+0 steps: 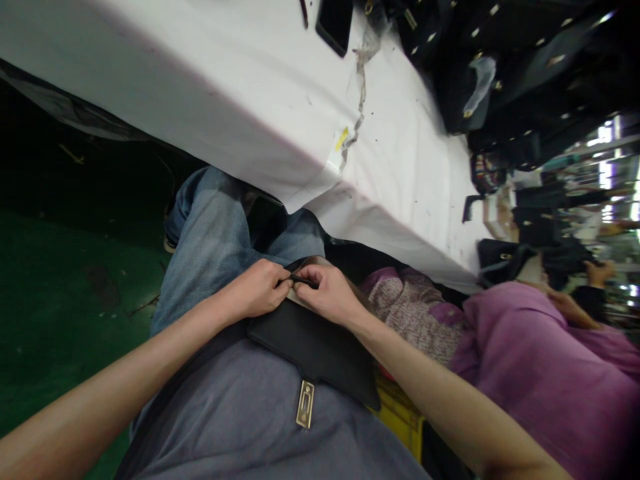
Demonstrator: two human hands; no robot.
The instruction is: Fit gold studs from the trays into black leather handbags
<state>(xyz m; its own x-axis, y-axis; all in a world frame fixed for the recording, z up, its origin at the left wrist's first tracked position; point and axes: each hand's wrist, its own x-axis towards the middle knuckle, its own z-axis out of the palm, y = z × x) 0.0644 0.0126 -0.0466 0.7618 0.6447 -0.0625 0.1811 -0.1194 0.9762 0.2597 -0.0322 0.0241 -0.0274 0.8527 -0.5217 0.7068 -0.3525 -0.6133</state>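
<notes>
A black handbag [320, 343] rests on my lap, its flap folded toward my body. A gold-coloured metal clasp plate [305, 403] hangs from the flap's edge over my grey shirt. My left hand [263, 288] is closed in a pinch on a thin dark piece at the bag's opening. Close beside it, my right hand [325, 291] pinches the same dark piece [306, 281] with thumb and fingers. A pale lining strip shows just below the fingertips. Whether that piece is a strap or the bag's edge is hard to make out.
A white-covered table [240, 113] runs across in front of my knees. On it lie a black phone [335, 23] and many black bags [465, 87]. A person in purple [545, 367] sits close on my right. A yellow crate [400, 420] is beside me.
</notes>
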